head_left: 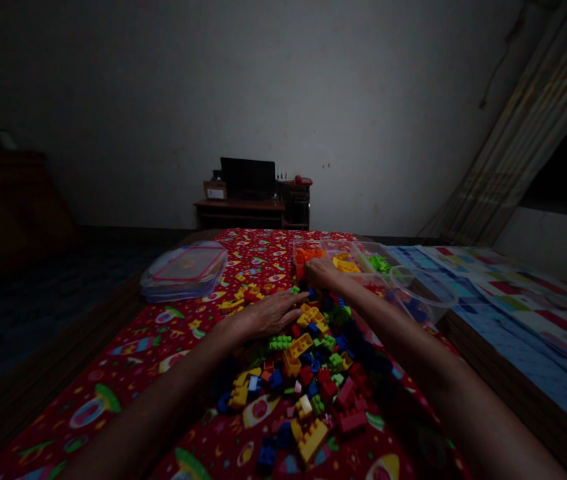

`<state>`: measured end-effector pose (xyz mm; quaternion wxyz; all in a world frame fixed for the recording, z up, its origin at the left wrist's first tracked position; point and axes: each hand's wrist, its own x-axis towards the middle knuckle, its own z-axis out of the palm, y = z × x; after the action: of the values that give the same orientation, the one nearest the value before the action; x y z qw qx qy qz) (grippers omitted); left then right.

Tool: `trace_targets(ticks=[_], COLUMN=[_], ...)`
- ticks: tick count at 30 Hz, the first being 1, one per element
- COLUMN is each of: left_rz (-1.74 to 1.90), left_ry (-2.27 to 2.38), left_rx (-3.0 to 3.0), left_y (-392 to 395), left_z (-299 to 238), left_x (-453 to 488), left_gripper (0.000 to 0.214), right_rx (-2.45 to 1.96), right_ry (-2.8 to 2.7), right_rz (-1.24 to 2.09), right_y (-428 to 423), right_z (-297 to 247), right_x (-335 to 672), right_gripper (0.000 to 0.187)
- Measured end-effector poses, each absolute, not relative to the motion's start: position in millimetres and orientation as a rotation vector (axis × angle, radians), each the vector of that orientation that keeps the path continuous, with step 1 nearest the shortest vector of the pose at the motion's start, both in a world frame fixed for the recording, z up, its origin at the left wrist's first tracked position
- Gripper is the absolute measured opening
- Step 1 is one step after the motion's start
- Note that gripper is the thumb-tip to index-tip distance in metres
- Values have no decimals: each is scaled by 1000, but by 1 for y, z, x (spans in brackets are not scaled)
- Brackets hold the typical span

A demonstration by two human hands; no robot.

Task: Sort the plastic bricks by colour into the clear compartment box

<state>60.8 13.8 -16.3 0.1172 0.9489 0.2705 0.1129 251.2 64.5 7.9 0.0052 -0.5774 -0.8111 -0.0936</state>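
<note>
A loose pile of toy building bricks [298,347] in yellow, green, blue, red and pink covers the middle of the red patterned cloth. Over its far left part lies my left hand [276,312], palm down with fingers stretched out, touching bricks. Farther forward, my right hand [322,272] is at the near edge of a clear compartment with orange bricks [309,254]. Its fingers are curled together beside the orange; what they hold is hidden. Yellow bricks [346,263] and green bricks [378,264] sit in clear compartments to the right.
Clear plastic lids [186,267] are stacked at the left edge of the cloth [163,360]. A clear tub [436,299] with blue bricks stands at the right, beside a checked bedspread [523,293]. A desk with a monitor [248,179] is against the far wall.
</note>
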Motion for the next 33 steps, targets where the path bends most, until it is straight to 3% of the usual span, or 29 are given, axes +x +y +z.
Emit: trace_targets(ticks=[8,15,20,25,33], left_rz=[326,279,321,393,514], left_ry=[776,784,764,856,918], left_rx=[2778,2784,2767,2736,2701], left_y=[15,20,22,29,50], left_z=[-18,-23,-23,-17,-12], left_x=[62,64,61,52,30], left_gripper=[50,51,50,48,49], right_rx=[-1639,-1799,-2064,-2165,-1871], right_ry=[-2211,-1729,-1746,-1631,-1826], right_rz=[-18,46,147,-35,-83], right_y=[41,-7,-28,-33,-24], right_z=[15,25,26,30,26], right_x=[289,336,353,352,328], right_gripper=[20,25,27,29,26])
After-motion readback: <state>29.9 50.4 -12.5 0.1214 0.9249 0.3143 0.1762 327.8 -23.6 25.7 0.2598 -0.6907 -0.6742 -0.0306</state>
